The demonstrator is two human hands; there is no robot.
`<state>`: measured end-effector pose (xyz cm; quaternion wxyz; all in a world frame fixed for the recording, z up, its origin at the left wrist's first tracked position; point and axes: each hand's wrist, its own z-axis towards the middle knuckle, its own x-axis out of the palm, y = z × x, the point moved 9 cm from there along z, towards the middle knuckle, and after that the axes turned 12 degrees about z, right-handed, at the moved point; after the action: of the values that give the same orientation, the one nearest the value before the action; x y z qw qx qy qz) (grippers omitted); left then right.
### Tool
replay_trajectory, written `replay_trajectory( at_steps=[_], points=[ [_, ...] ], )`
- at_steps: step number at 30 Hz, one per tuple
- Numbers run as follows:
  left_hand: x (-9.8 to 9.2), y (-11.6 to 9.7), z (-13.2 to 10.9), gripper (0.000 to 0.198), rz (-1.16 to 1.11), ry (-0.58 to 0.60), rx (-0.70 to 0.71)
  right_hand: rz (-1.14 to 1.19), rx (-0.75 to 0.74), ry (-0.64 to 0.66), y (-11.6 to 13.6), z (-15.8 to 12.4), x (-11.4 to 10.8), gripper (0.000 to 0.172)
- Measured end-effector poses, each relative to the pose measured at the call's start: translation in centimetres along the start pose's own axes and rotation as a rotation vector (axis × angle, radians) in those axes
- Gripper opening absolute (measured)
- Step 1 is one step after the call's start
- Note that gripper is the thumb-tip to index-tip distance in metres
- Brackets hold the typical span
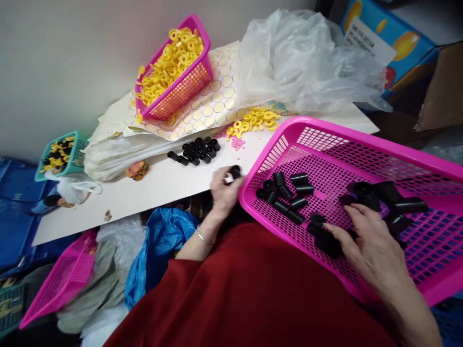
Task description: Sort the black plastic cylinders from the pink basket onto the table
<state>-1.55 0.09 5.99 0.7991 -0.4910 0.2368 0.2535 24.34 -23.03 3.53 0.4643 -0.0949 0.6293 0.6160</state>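
My left hand [224, 191], slightly blurred, is closed around a short black plastic tube [235, 171] above the white tabletop, beside the near corner of a large pink basket [311, 123]. Inside that basket, my right hand [374, 243] reaches down with fingers apart, its fingertips touching loose black tubes [327, 241]. More black tubes [388, 193] lie just beyond its fingers, and others [284, 185] are scattered at the basket's left end. On the table, left of my left hand, stands a tight cluster of black tubes [198, 149].
Loose yellow ring pieces [255, 119] and small pink bits [237, 143] lie behind. A pink basket of yellow pieces [173, 67] rests on sticker sheets [217, 103]. Clear plastic bags [292, 58], a blue box [388, 41] and a teal basket [77, 154] surround the table.
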Motion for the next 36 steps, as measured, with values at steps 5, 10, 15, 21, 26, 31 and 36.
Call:
replay_trajectory(
  at_steps=[5,10,15,21,26,31,36],
  points=[
    [-3.5,13.0,2.1,0.036,0.112,-0.185,-0.456,0.036,-0.018,-0.002,-1.2,-0.7,0.2,0.034],
    [-2.3,14.2,4.1,0.028,0.209,-0.077,-0.472,-0.038,-0.212,0.129,1.7,1.0,2.2,0.026],
    [-0.3,11.9,4.8,0.024,0.267,0.083,-0.438,-0.275,-0.255,0.439,5.4,3.8,5.8,0.033],
    [-2.2,3.9,2.9,0.039,0.359,-0.242,-0.157,-0.478,-0.181,0.585,6.1,5.3,8.5,0.036],
    [0.9,-5.2,2.2,0.022,0.198,-0.026,0.209,-0.399,-0.141,0.418,4.8,4.8,5.2,0.019],
    [8.1,-14.9,-1.3,0.011,0.085,0.611,0.769,0.033,0.055,-0.094,0.7,1.7,-2.5,0.017],
    [14.9,-19.9,-5.0,0.02,0.194,1.015,1.065,0.367,0.263,-0.469,-2.7,-2.3,-6.2,0.031]
  ],
)
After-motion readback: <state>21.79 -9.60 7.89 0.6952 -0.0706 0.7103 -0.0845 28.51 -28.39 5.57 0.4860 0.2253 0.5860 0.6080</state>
